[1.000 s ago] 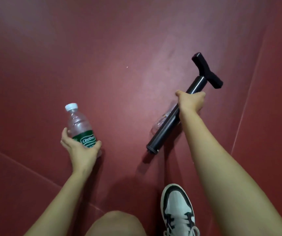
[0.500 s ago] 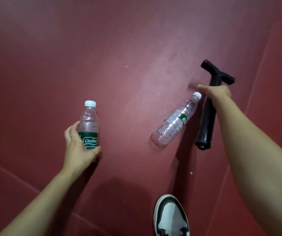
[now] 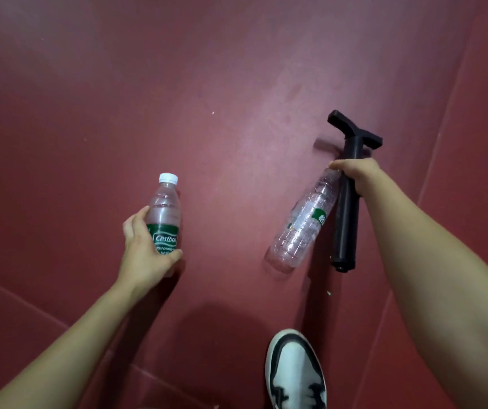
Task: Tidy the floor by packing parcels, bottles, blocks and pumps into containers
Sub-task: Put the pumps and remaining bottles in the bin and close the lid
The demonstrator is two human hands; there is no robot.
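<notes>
The floor [image 3: 236,84] is a dark red sheet surface, matt with a dull sheen and faint scuffs, and thin seams [image 3: 15,295] run across it. The capped bottle [image 3: 164,208] is clear, smooth plastic with a glossy green label [image 3: 166,236] and a white plastic cap [image 3: 168,178]. The other bottle [image 3: 301,228] is thin clear plastic, ribbed and dimpled, catching small glints. The pump [image 3: 346,219] looks like smooth, satin-matt black plastic. The shoe [image 3: 295,370] shows smooth, leather-like white and black panels.
</notes>
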